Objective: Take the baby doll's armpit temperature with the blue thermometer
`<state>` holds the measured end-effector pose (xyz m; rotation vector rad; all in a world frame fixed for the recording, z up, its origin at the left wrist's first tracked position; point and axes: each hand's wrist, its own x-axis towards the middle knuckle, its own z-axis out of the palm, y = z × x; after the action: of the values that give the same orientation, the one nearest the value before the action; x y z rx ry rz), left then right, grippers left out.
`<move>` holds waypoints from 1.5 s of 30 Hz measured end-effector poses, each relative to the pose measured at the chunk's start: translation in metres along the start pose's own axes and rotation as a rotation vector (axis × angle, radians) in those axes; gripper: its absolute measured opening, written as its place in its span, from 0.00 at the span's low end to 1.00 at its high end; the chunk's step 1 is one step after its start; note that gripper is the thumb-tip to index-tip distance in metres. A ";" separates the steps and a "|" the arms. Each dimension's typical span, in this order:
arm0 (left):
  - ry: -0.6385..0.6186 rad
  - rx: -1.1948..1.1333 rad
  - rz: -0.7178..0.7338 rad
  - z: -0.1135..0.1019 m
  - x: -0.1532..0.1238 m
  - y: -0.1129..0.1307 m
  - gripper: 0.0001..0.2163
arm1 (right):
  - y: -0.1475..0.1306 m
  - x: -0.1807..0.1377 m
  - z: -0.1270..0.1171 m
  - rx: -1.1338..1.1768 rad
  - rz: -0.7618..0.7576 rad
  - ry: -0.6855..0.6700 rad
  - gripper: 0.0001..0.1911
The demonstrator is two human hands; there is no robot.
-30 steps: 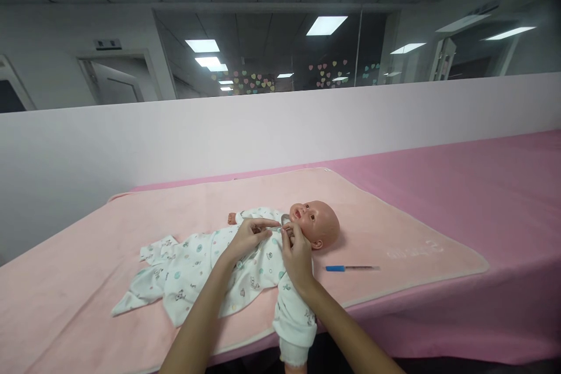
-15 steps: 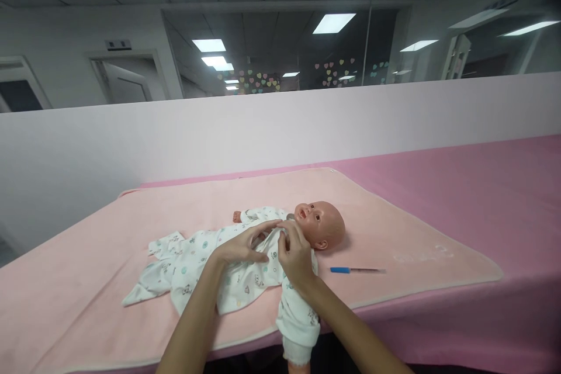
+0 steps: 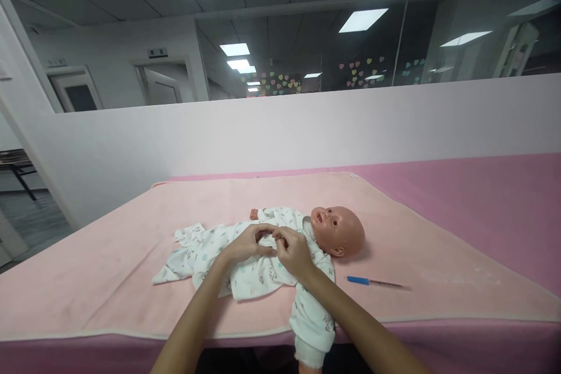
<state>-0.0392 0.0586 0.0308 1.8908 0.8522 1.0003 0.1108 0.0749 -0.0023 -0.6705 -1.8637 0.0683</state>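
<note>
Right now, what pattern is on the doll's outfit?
The outfit is white with small scattered prints, some greenish; best seen in the head view.

- The doll (image 3: 344, 231) looks like smooth, hard plastic, with a soft shine on its head.
- Its clothes (image 3: 254, 283) are thin, soft-looking cloth with little printed pictures, wrinkly and not shiny.
- The peach blanket (image 3: 245, 196) is cloth too, thicker and matt, with a pale cloth edge.
- Under it, the pink sheet (image 3: 491, 204) is dull cloth, mostly smooth on top.
- The thin stick (image 3: 359, 280) has a blue end that looks like plastic; the rest is too blurry to tell.
- The white wall (image 3: 284, 128) is smooth and matt, like paint.
- Above it, the window (image 3: 372, 49) is shiny, smooth glass.
</note>
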 end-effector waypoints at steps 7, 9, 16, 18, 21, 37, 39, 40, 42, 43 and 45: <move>0.026 -0.175 -0.055 -0.006 -0.005 -0.006 0.14 | -0.002 -0.003 -0.004 -0.147 0.047 0.038 0.10; 0.064 -0.168 -0.068 -0.006 -0.006 -0.007 0.12 | -0.002 -0.004 -0.005 -0.164 0.061 0.025 0.09; 0.105 -0.089 -0.103 -0.004 -0.003 -0.008 0.10 | 0.000 -0.008 -0.013 -0.067 0.065 -0.078 0.10; 0.101 -0.055 -0.110 -0.002 -0.002 -0.008 0.09 | -0.001 -0.009 -0.016 -0.044 0.061 -0.103 0.11; 0.087 0.011 -0.093 0.003 -0.001 -0.006 0.09 | -0.003 -0.009 -0.017 -0.034 0.075 -0.083 0.09; 0.044 -0.028 -0.031 0.007 -0.004 0.000 0.10 | -0.006 -0.009 -0.016 0.076 0.122 0.001 0.08; 0.042 -0.020 -0.031 0.008 -0.004 0.000 0.12 | -0.006 -0.009 -0.016 0.082 0.110 -0.008 0.08; 0.051 -0.003 -0.022 0.009 -0.004 0.000 0.13 | -0.006 -0.009 -0.016 0.082 0.106 -0.006 0.08; 0.082 0.045 0.002 0.011 -0.004 -0.001 0.13 | -0.005 -0.009 -0.016 0.085 0.098 0.002 0.09; 0.099 0.074 0.012 0.012 -0.004 -0.002 0.12 | -0.004 -0.009 -0.016 0.086 0.094 0.003 0.09; 0.135 0.142 0.027 0.014 -0.003 -0.004 0.07 | -0.003 -0.009 -0.015 0.083 0.086 0.001 0.10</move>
<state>-0.0290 0.0529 0.0216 1.9748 1.0012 1.1200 0.1251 0.0641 -0.0032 -0.6928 -1.8203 0.2008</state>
